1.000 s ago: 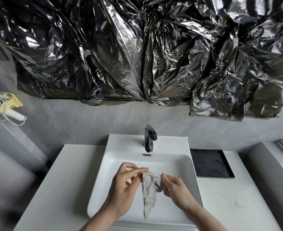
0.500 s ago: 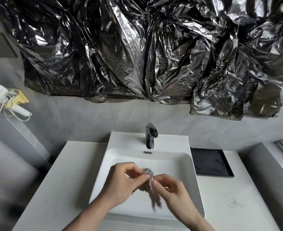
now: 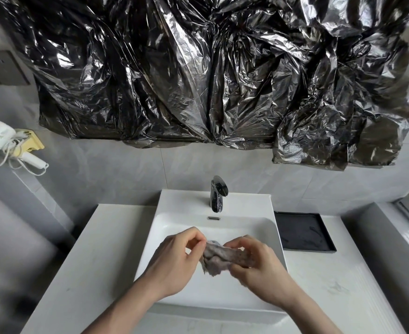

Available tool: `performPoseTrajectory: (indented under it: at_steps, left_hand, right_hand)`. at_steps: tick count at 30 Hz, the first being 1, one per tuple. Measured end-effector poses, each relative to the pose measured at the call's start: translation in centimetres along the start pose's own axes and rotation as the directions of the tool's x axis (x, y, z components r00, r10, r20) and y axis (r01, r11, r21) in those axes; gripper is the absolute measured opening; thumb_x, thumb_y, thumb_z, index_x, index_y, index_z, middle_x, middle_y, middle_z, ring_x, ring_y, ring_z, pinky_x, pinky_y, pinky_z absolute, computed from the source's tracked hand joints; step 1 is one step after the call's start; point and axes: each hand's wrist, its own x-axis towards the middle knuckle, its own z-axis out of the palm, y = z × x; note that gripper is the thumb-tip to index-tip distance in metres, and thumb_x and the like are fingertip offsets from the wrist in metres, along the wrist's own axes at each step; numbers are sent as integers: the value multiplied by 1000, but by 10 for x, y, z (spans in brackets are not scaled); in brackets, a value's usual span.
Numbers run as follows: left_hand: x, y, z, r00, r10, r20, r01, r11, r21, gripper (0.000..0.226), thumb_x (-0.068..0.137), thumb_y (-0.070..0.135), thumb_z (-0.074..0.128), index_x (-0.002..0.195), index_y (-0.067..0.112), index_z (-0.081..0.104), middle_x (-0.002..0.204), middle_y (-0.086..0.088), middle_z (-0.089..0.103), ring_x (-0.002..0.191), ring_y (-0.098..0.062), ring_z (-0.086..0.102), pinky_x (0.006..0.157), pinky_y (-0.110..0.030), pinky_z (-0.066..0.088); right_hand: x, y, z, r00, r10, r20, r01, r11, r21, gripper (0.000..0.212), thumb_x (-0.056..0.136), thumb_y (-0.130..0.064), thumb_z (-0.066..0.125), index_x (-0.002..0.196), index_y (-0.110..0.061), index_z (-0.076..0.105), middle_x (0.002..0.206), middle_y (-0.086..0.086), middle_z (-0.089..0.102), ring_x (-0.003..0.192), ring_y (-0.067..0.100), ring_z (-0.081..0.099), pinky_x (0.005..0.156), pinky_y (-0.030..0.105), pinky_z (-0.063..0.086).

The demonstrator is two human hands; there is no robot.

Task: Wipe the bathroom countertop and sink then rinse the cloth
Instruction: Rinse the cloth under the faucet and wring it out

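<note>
We see the cloth (image 3: 219,256) now stretched sideways between both hands over the middle of the sink (image 3: 174,227); half a second ago it hung bunched and lower. The left hand (image 3: 174,261) pinches its left end, though the fingertips hide the contact, so that grip seems likely rather than sure. The right hand (image 3: 256,263) curls around the right end, covering it. The tap (image 3: 217,196) stands at the sink's back edge, a black tray (image 3: 302,237) on the counter's (image 3: 85,261) right side.
</note>
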Motion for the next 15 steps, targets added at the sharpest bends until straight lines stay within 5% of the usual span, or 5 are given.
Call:
performPoseTrajectory:
  at_steps: [5, 10, 15]
  left_hand:
    - [-6, 9, 1, 997, 80, -16, -80, 997, 24, 16, 108, 31, 45, 94, 25, 49, 71, 3, 51, 64, -15, 43, 67, -39, 43]
    - [-16, 15, -2, 989, 140, 52, -140, 990, 1, 15, 104, 37, 58, 92, 28, 54, 68, 8, 53, 62, -12, 45, 64, -35, 43]
    - [-31, 0, -4, 986, 74, 150, -82, 995, 49, 19, 87, 47, 77, 88, 37, 61, 75, 8, 63, 67, -11, 54, 62, -27, 47]
  right_hand:
    - [-8, 3, 2, 999, -36, -23, 34, 998, -60, 4, 87, -28, 75, 85, -25, 76, 80, -9, 74, 73, 8, 66, 72, 25, 54]
    - [-22, 4, 3, 998, 14, 61, -17, 998, 61, 23, 92, -27, 70, 73, -14, 69, 70, 10, 69, 63, 10, 53, 70, 31, 47]
    - [-46, 9, 2, 993, 104, 60, -109, 990, 91, 22, 95, -30, 70, 75, -23, 76, 73, -3, 71, 69, 1, 58, 69, 18, 44]
